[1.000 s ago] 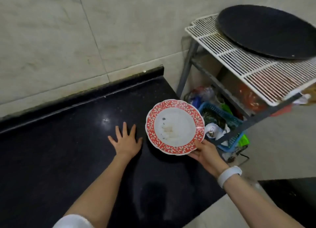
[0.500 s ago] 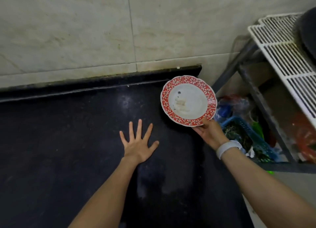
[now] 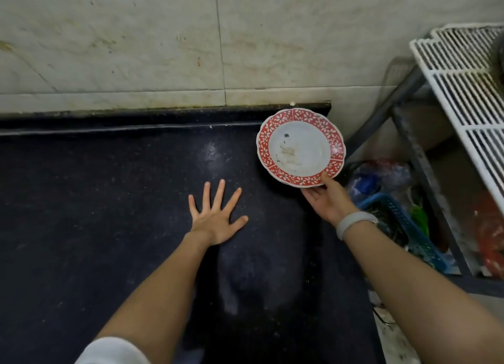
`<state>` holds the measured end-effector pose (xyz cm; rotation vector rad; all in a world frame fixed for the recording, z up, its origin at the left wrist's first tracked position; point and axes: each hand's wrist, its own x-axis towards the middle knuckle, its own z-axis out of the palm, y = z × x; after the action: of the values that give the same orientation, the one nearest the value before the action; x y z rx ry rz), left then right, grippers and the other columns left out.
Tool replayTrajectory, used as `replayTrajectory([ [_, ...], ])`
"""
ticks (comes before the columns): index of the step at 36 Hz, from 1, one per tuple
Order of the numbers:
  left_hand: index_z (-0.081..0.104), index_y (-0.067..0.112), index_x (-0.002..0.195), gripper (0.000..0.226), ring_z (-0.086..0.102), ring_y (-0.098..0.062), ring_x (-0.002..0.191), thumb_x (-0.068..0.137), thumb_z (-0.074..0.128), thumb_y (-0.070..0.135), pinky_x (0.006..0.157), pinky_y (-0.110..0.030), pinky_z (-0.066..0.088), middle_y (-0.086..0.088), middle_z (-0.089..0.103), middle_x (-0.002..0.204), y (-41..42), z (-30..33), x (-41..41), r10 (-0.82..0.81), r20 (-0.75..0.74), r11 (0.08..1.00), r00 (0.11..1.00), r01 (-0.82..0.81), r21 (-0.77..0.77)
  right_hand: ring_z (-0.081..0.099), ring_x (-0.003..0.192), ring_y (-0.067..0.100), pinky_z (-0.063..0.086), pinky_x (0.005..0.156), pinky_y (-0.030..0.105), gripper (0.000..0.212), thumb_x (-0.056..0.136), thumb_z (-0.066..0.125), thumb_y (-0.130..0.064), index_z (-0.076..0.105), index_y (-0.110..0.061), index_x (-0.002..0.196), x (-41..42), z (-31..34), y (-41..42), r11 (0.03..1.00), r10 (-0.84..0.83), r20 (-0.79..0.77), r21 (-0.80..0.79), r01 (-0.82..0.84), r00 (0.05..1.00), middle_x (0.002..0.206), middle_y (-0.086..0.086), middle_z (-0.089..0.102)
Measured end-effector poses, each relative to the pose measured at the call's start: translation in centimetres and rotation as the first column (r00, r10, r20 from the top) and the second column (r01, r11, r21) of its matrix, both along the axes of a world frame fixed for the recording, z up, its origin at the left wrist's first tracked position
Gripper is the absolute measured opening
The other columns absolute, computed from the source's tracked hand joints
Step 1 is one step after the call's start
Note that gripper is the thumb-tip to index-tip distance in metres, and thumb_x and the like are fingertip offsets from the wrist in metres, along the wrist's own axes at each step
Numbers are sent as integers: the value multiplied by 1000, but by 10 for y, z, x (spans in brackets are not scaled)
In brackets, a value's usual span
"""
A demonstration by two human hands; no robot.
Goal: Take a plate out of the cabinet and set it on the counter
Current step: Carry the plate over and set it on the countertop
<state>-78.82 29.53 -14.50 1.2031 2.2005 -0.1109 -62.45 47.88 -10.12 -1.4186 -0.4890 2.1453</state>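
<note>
A white plate point(image 3: 300, 147) with a red flowered rim and a few food marks hangs tilted over the far right corner of the black counter point(image 3: 109, 200). My right hand point(image 3: 328, 198) grips its near edge, thumb on the rim, fingers underneath. A pale band sits on that wrist. My left hand point(image 3: 216, 216) lies flat on the counter with its fingers spread, to the left of the plate and apart from it. No cabinet shows in this view.
A tiled wall point(image 3: 191, 42) runs behind the counter. To the right stands a grey metal rack with a white wire shelf point(image 3: 463, 85). Below it are a blue basket point(image 3: 406, 224), plastic bags and a red object point(image 3: 488, 232). The counter's right edge ends near the plate.
The plate and my right hand have shifted a little farther back and to the right corner of the counter. My left hand has stayed flat on the counter. The view has swung left.
</note>
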Motion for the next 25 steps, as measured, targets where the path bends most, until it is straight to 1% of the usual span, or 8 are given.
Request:
replayTrajectory([
  [3, -16, 51, 136, 71, -37, -25, 135, 81, 25, 72, 110, -62, -18, 7, -33, 151, -2, 0, 0, 18, -3, 999, 1000, -18, 26, 44, 127, 30, 41, 99, 40, 46, 93, 46, -26, 38, -8, 134, 6, 4, -14, 995, 90, -3, 43, -90, 996, 139, 18, 44],
  [6, -5, 49, 139, 70, -27, -23, 140, 82, 30, 69, 113, -59, -15, 8, -19, 156, -7, -2, 5, 80, -35, 985, 996, -73, 155, 45, 124, 34, 41, 98, 41, 48, 93, 45, -20, 31, -6, 137, 17, 4, -34, 982, 172, 53, 69, -176, 984, 138, 22, 42],
  [11, 27, 28, 141, 53, 0, -21, 146, 92, 41, 41, 118, -50, 0, -2, 13, 158, -29, 3, 47, 294, -29, 890, 955, -262, 374, 59, 99, 28, 49, 88, 38, 26, 92, 43, -8, 49, -7, 118, 38, 3, -82, 894, 305, 299, 238, -380, 904, 113, 18, 59],
  [13, 38, 20, 136, 46, 12, -20, 145, 92, 44, 32, 118, -46, 5, -5, 26, 154, -49, 7, 68, 357, -1, 847, 934, -322, 424, 59, 92, 24, 50, 79, 29, 24, 92, 42, -5, 54, -7, 112, 43, -1, -105, 774, 356, 430, 362, -520, 830, 110, 19, 62],
  [15, 46, 17, 131, 41, 24, -19, 141, 91, 47, 27, 117, -45, 12, -5, 38, 148, -77, 10, 85, 422, 36, 801, 906, -391, 453, 58, 92, 20, 49, 78, 25, 24, 91, 42, -4, 56, -6, 111, 48, -5, -130, 597, 412, 541, 448, -666, 733, 111, 19, 64],
  [19, 56, 16, 121, 36, 46, -22, 127, 87, 50, 27, 108, -43, 29, -5, 55, 134, -147, 21, 101, 584, 77, 675, 808, -536, 507, 60, 99, 18, 46, 88, 27, 23, 91, 45, -10, 58, -11, 110, 45, -4, -182, 303, 511, 673, 441, -845, 535, 108, 9, 66],
  [22, 57, 17, 120, 43, 51, -24, 120, 83, 41, 34, 102, -43, 36, -4, 58, 128, -209, 29, 96, 677, 68, 611, 733, -611, 503, 59, 97, 14, 44, 84, 22, 23, 91, 46, -13, 59, -12, 111, 30, -1, -227, 98, 575, 719, 413, -905, 390, 107, 6, 66],
  [25, 56, 17, 120, 37, 53, -27, 117, 86, 47, 31, 98, -45, 40, -4, 60, 127, -273, 38, 89, 754, 60, 543, 654, -672, 503, 63, 101, 20, 49, 86, 28, 24, 91, 47, -17, 59, -13, 111, 8, 3, -277, -83, 603, 748, 404, -911, 276, 110, 7, 68],
])
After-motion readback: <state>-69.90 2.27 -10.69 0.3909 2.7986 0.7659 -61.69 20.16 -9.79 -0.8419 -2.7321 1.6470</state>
